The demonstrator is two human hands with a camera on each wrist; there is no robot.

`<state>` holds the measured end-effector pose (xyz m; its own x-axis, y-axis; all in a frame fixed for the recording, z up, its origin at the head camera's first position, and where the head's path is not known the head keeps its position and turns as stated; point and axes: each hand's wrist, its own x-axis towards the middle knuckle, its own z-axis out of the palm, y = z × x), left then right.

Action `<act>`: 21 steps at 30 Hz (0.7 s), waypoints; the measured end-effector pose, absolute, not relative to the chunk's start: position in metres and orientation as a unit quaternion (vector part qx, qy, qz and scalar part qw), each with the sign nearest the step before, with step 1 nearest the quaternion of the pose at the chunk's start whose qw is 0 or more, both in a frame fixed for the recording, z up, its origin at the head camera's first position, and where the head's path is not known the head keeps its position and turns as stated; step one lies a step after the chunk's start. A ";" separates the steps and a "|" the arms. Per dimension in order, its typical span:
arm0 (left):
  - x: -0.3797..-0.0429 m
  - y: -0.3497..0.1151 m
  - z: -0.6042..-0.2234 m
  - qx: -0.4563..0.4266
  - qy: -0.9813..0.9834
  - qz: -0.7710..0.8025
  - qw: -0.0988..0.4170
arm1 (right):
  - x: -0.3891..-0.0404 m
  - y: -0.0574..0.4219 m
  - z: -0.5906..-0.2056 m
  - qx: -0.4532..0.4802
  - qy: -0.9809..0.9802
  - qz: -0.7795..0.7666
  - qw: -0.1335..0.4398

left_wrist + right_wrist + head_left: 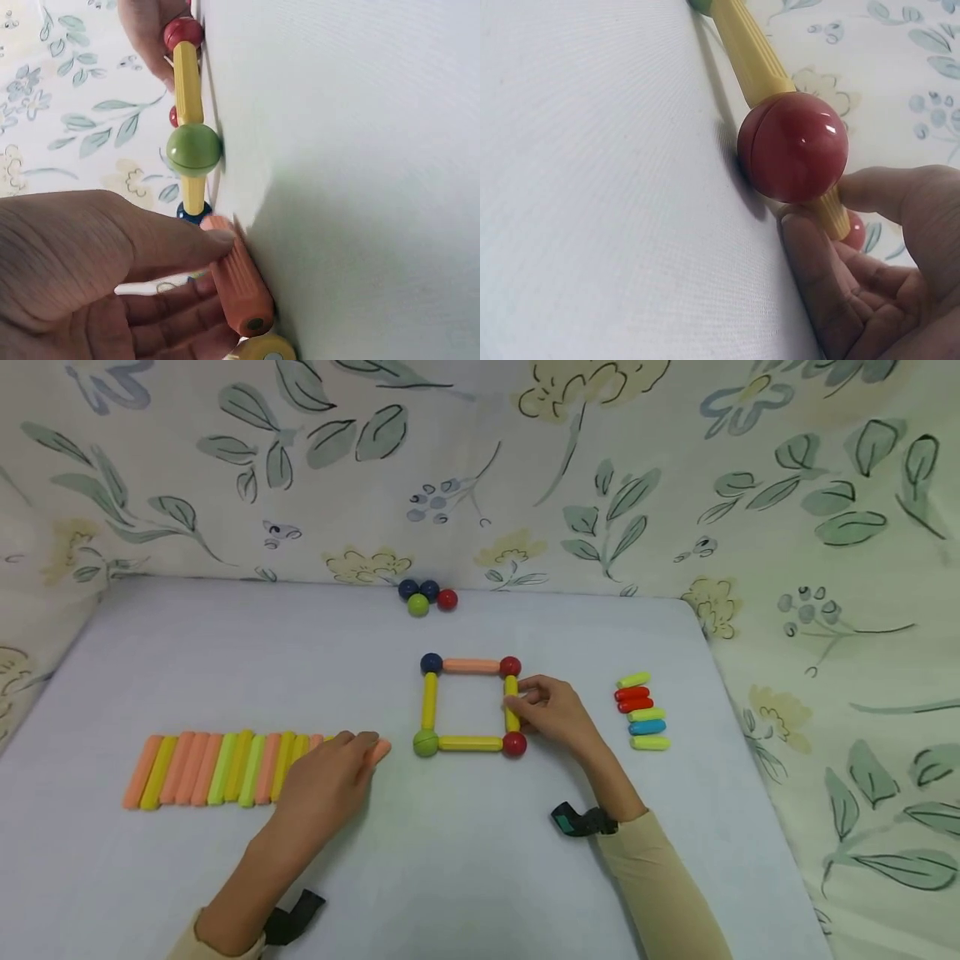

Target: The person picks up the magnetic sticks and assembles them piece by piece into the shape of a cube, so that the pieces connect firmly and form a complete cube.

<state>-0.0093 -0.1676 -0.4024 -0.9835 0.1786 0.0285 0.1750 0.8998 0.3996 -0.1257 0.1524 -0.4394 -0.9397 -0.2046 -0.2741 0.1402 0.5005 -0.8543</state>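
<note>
My left hand [330, 777] pinches an orange magnetic rod [240, 281] between thumb and fingers, at the right end of a row of orange, yellow and green rods [206, 768]. A square of rods and balls lies just to its right. Its corners are a dark blue ball [431, 663], a red ball [510, 667], another red ball [793, 148] and a green ball [193, 149]. An orange rod [471, 666] forms the far side; the other three sides are yellow. With thumb and fingers, my right hand [555, 710] holds the right-side yellow rod [512, 721].
Behind the square, two dark blue balls [429, 589], a green ball [417, 605] and a red ball [447, 599] sit near the table's far edge. Several short green, red and blue rods [647, 727] lie right of my right hand. Floral cloth [480, 468] surrounds the white table [465, 877].
</note>
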 end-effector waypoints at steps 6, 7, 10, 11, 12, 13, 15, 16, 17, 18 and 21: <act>-0.021 -0.169 -0.400 0.113 0.962 0.249 0.019 | -0.127 0.151 -0.441 -0.020 0.848 -0.501 0.172; -0.023 -0.168 -0.400 0.119 0.959 0.255 0.012 | -0.127 0.151 -0.441 -0.019 0.849 -0.499 0.172; -0.031 -0.164 -0.401 0.140 0.953 0.269 -0.014 | -0.127 0.152 -0.442 -0.017 0.851 -0.495 0.172; -0.033 -0.162 -0.401 0.146 0.951 0.272 -0.021 | -0.126 0.152 -0.442 -0.016 0.852 -0.495 0.172; -0.036 -0.161 -0.401 0.153 0.949 0.275 -0.027 | -0.126 0.152 -0.443 -0.015 0.852 -0.495 0.172; -0.040 -0.159 -0.400 0.160 0.947 0.277 -0.031 | -0.126 0.152 -0.443 -0.015 0.852 -0.495 0.172; -0.047 -0.154 -0.397 0.174 0.944 0.278 -0.036 | -0.126 0.152 -0.443 -0.015 0.851 -0.497 0.169; -0.052 -0.151 -0.394 0.182 0.944 0.274 -0.038 | -0.127 0.152 -0.443 -0.014 0.850 -0.498 0.168; -0.056 -0.148 -0.391 0.192 0.944 0.266 -0.039 | -0.127 0.152 -0.443 -0.012 0.850 -0.498 0.168; -0.060 -0.145 -0.388 0.203 0.944 0.257 -0.039 | -0.127 0.152 -0.443 -0.012 0.850 -0.499 0.169; -0.074 -0.133 -0.379 0.238 0.941 0.237 -0.039 | -0.127 0.152 -0.443 -0.010 0.850 -0.498 0.171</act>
